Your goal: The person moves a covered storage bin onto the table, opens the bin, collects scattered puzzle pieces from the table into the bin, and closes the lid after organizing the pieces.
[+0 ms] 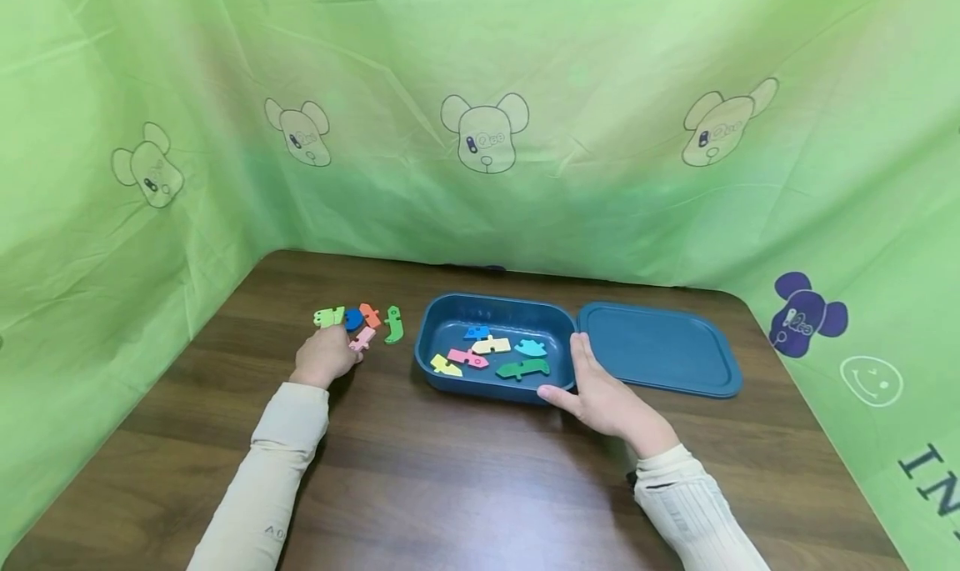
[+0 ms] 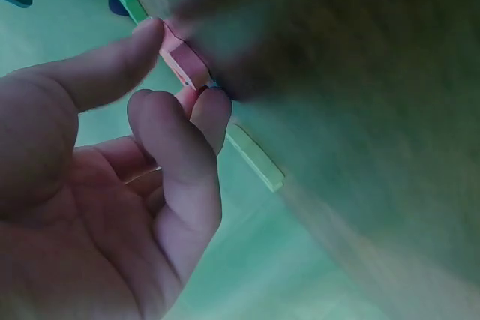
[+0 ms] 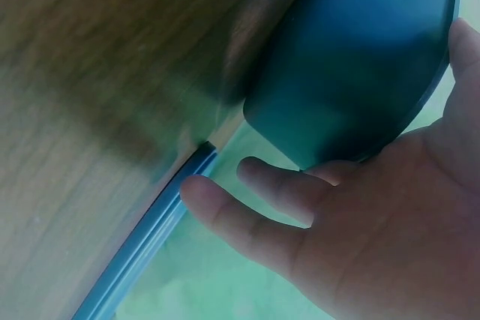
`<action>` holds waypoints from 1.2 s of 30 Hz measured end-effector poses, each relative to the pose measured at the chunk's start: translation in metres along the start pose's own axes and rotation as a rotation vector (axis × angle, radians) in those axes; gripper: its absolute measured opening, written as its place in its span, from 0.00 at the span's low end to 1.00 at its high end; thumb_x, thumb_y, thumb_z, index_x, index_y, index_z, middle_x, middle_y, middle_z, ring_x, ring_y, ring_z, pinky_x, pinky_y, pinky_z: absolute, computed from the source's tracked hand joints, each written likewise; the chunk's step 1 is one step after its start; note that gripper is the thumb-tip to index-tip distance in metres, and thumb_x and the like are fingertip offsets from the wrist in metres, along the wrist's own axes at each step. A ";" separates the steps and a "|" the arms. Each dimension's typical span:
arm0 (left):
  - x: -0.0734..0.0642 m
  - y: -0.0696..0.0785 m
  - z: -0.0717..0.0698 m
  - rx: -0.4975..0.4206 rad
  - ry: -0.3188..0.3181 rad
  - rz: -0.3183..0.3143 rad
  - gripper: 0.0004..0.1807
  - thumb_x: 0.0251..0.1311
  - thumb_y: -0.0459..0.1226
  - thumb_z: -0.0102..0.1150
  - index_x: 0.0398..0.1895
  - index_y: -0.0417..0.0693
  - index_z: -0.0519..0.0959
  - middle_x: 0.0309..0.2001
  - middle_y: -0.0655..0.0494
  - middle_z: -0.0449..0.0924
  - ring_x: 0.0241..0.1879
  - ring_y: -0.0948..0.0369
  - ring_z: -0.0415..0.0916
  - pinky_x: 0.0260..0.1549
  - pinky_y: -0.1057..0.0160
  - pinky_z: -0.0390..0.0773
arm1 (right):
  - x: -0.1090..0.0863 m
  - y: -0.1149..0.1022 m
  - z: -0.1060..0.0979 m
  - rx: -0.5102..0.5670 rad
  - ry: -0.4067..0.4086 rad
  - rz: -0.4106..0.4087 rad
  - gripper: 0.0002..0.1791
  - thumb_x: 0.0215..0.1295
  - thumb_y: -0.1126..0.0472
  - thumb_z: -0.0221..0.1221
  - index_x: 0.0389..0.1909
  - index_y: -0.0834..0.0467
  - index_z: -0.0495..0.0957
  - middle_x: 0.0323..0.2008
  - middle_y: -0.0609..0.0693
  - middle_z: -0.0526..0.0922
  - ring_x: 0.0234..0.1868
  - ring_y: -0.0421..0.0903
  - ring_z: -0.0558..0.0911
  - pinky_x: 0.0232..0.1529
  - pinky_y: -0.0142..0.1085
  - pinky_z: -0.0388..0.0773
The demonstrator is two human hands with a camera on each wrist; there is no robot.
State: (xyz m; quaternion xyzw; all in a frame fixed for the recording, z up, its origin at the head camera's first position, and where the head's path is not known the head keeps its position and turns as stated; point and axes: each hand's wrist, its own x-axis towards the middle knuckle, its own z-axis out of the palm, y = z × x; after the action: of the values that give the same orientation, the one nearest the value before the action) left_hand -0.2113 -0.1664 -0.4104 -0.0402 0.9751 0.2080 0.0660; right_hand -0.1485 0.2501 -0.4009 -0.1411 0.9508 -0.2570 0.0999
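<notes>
My left hand [image 1: 326, 356] reaches down at the left of the table. Its thumb and curled fingers close on a small pink notched piece [image 2: 187, 64]. Around it lie a light green piece [image 1: 328, 317], a blue piece [image 1: 353, 319], an orange piece [image 1: 369, 315] and a green curved piece [image 1: 393, 325]. The right hand [image 1: 603, 392] rests with extended fingers against the right end of a dark blue box [image 1: 480, 300], thumb at its front rim. Inside the box are several flat notched pieces, among them a dark green one [image 1: 522, 369] and a turquoise one [image 1: 531, 348].
A dark blue lid [image 1: 660, 350] lies flat just right of the box, close to my right fingers. The brown wooden table [image 1: 450, 479] is bordered by a green printed cloth [image 1: 375, 196] at the back and sides.
</notes>
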 end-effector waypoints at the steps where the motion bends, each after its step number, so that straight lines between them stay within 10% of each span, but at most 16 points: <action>1: 0.000 0.000 0.000 0.007 -0.001 -0.009 0.12 0.60 0.40 0.70 0.28 0.40 0.81 0.28 0.48 0.78 0.29 0.50 0.75 0.28 0.51 0.74 | 0.000 0.000 0.000 0.002 -0.001 0.000 0.60 0.71 0.35 0.56 0.77 0.70 0.30 0.78 0.69 0.31 0.77 0.65 0.39 0.71 0.59 0.47; 23: 0.007 -0.012 -0.001 -0.086 0.012 0.114 0.05 0.62 0.31 0.62 0.38 0.37 0.80 0.35 0.47 0.80 0.33 0.50 0.74 0.35 0.52 0.74 | 0.001 0.000 0.001 0.004 -0.004 -0.001 0.61 0.70 0.32 0.54 0.77 0.70 0.30 0.78 0.69 0.30 0.77 0.65 0.38 0.72 0.59 0.47; 36: 0.009 -0.005 -0.001 -0.283 0.139 0.286 0.12 0.62 0.32 0.67 0.45 0.33 0.82 0.39 0.45 0.81 0.38 0.50 0.76 0.42 0.52 0.76 | 0.001 0.003 0.001 -0.001 0.000 -0.005 0.62 0.69 0.32 0.54 0.77 0.70 0.30 0.78 0.69 0.31 0.77 0.65 0.38 0.71 0.60 0.47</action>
State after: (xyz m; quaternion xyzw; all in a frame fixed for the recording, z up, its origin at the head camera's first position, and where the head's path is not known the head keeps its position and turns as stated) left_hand -0.2198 -0.1721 -0.4128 0.0755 0.9341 0.3470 -0.0380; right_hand -0.1492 0.2514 -0.4034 -0.1435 0.9507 -0.2565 0.0990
